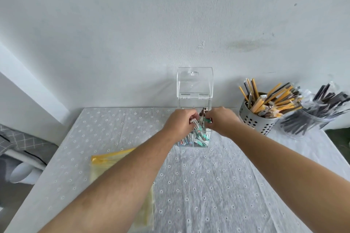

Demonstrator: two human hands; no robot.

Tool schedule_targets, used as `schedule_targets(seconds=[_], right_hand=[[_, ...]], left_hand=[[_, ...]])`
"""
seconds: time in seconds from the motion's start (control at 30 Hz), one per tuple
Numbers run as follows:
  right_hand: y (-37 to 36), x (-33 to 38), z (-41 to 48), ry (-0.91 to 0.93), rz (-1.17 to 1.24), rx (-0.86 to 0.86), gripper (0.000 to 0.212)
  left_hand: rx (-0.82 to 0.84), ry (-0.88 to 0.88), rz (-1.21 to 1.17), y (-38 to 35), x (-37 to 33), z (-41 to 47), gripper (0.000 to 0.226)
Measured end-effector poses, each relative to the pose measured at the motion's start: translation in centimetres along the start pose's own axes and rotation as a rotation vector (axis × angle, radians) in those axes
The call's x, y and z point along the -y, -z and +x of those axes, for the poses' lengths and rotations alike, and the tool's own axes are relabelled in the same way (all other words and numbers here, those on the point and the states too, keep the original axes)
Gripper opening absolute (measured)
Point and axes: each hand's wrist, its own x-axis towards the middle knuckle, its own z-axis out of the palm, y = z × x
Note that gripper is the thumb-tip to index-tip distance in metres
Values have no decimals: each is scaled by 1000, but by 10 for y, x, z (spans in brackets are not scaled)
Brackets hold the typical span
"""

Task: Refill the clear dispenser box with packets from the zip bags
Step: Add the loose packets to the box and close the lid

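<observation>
A clear dispenser box (205, 101) stands at the far middle of the table with its hinged lid (194, 83) raised against the wall. Small white, teal and red packets (197, 138) fill its lower part. Both hands are over the box's open top. My left hand (180, 122) grips a few white packets at its fingertips. My right hand (222, 121) pinches a teal packet right beside them. A flat zip bag with a yellow strip (106, 159) lies on the table to the left, partly hidden under my left forearm.
A perforated metal holder (253, 119) full of yellow and dark stick packets stands to the right of the box. A clear container of black sticks (310, 117) sits beyond it. The table carries a grey flowered cloth (198, 185). The wall is close behind the box.
</observation>
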Motion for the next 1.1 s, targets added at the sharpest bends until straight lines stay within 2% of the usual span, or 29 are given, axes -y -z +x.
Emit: schedule_targets(seconds=[0.27,0.47,0.6,0.7,0.9,1.03,1.1], right_hand=[[4,0,11,34,-62,-11,16],[-4,1,14,25,-54,38,16],[-4,2,15,-16,-25,26,17],[2,1,15,-66,12,-2,16],[-10,3,15,-102,85,21,14],[-4,-2,11,-77,184,-1,14],[8,-7,4,-46,287,-74,14]], left_hand=[[-20,57,-76,-8,2,9,17],[44,73,29,-13,-1,12,13],[5,85,22,-13,-3,13,16],[-42,88,-10,-9,1,16,17],[-27,93,26,-17,0,18,17],[-108,67,-41,-15,5,17,18],[-162,37,-102,-4,7,14,17]])
